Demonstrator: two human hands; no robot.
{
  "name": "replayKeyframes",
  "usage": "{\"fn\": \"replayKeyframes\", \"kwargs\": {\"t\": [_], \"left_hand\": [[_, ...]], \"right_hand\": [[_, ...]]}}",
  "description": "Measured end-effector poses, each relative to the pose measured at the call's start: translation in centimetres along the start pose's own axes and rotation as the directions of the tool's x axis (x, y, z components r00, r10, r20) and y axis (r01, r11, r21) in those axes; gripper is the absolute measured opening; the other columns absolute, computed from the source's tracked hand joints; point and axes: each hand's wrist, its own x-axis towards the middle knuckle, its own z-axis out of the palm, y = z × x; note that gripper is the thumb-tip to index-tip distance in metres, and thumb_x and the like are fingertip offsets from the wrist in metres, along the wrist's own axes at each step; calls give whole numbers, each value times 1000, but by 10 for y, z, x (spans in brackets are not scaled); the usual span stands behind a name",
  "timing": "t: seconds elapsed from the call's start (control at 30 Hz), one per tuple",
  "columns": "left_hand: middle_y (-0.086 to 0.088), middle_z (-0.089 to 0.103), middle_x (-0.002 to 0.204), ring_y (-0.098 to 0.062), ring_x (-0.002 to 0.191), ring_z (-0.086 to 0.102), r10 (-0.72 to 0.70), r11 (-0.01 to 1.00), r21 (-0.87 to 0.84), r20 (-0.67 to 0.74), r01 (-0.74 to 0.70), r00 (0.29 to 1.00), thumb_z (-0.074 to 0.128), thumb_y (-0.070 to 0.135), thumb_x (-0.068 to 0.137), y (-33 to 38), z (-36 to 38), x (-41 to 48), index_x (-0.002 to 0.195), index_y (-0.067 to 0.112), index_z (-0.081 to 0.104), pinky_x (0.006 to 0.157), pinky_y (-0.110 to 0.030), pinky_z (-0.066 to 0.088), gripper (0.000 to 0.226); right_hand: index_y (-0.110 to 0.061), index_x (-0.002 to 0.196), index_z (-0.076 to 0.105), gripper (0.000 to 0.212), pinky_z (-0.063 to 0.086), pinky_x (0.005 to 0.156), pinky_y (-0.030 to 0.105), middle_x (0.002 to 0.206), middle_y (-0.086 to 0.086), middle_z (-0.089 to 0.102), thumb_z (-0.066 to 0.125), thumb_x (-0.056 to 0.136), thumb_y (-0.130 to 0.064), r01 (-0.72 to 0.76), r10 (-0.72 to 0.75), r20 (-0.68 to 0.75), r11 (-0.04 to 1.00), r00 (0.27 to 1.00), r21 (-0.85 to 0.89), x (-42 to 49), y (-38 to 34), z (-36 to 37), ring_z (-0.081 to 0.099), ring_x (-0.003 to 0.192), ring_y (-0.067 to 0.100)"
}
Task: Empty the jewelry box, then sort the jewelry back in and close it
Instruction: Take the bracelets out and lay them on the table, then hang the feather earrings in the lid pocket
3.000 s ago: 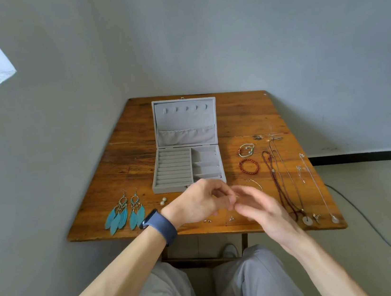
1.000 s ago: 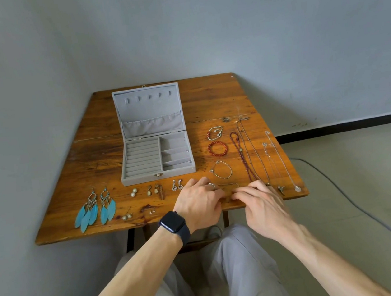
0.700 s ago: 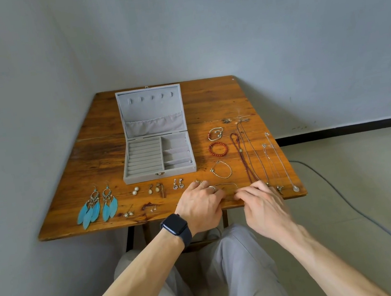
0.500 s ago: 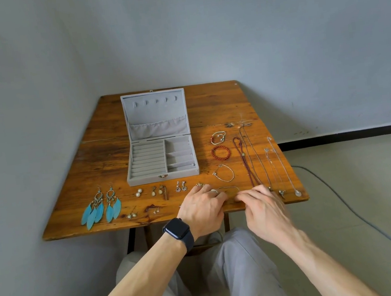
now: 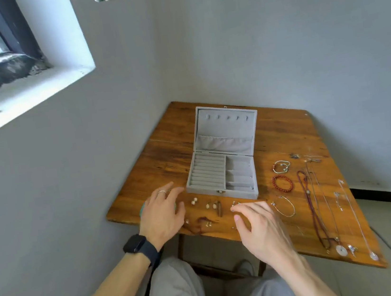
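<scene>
One jewelry box (image 5: 221, 178) lies ungripped just beyond left hand (image 5: 162, 214) and right hand (image 5: 262, 228).

Box (image 5: 218, 178) sits mid bench (image 5: 286, 131), open, lid (image 5: 224, 131) standing behind the tray. Earrings (image 5: 214, 205) in a row just before box. Bracelets (image 5: 274, 184) right of box, one behind the other; bangle (image 5: 292, 207) before them. Necklaces (image 5: 307, 192) further right, laid front to back.
</scene>
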Motion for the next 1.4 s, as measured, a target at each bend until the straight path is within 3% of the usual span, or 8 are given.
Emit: {"fn": "replayKeyframes", "kwargs": {"t": [0.17, 0.33, 0.5, 0.7, 0.93, 1.17, 1.3, 1.4], "left_hand": [[-2, 34, 159, -21, 145, 31, -214, 977, 15, 72, 214, 974, 38, 38, 103, -71, -6, 18, 148, 25, 43, 117, -36, 31, 47], [7, 4, 167, -14, 153, 4, -214, 973, 138, 236, 185, 948, 12, 47, 106, -102, 9, 18, 159, 31, 10, 123, -37, 2, 56], [10, -2, 166, -12, 153, -3, -234, 961, 190, 172, 201, 957, 3, 50, 103, -104, 23, 12, 159, 33, 1, 120, -38, -8, 58], [9, 3, 166, -12, 153, 0, -215, 969, 155, 134, 194, 967, 3, 49, 103, -106, 25, 10, 159, 31, 7, 121, -40, -3, 58], [9, 5, 166, -11, 153, 0, -203, 974, 125, 108, 190, 973, 3, 49, 104, -105, 25, 9, 158, 31, 10, 121, -40, -5, 58], [12, 9, 166, -10, 152, 4, -227, 973, 82, 139, 218, 964, 6, 52, 103, -105, 23, 13, 157, 35, 16, 121, -39, -3, 58], [12, 40, 153, -16, 141, 32, -313, 942, -80, 135, 326, 940, 31, 58, 98, -106, 9, 37, 142, 39, 46, 116, -43, 19, 50], [7, 53, 142, -20, 132, 45, -323, 928, -140, 161, 346, 933, 46, 63, 91, -101, -1, 62, 133, 38, 57, 110, -46, 37, 50]], "right_hand": [[-29, 123, 67, 29, 47, 96, 25, 121, -15, 67, 51, 100, -36, 83, -80, 107, 996, 991, -27, 54, -40, 27, 54, 115, 8], [-28, 130, 63, 34, 48, 95, 29, 122, -11, 68, 48, 101, -38, 153, -133, 179, 983, 975, -104, 103, -74, 54, 54, 114, 12], [-27, 131, 61, 36, 49, 98, 39, 121, -6, 69, 51, 99, -38, 145, -92, 271, 973, 958, -181, 137, -95, 81, 57, 113, 19], [-28, 133, 58, 42, 42, 104, 42, 127, -5, 65, 45, 99, -47, 110, 9, 407, 957, 913, -269, 160, -102, 104, 51, 123, 23], [-36, 117, 66, 25, 44, 100, 41, 114, -13, 68, 56, 96, -45, 62, 29, 371, 971, 928, -230, 163, -96, 117, 59, 113, 16], [-43, 92, 64, 4, 51, 91, 38, 96, -24, 65, 62, 93, -45, -64, 68, 350, 998, 934, -21, 159, -84, 115, 60, 100, 8], [-43, 87, 63, 8, 43, 70, 14, 88, -24, 66, 65, 93, -38, -146, 86, 265, 966, 960, 213, 151, -80, 103, 60, 89, -6], [-40, 90, 63, 6, 50, 69, 16, 93, -22, 68, 63, 95, -37, -220, 149, 201, 891, 968, 397, 142, -86, 85, 59, 93, -10]]}}
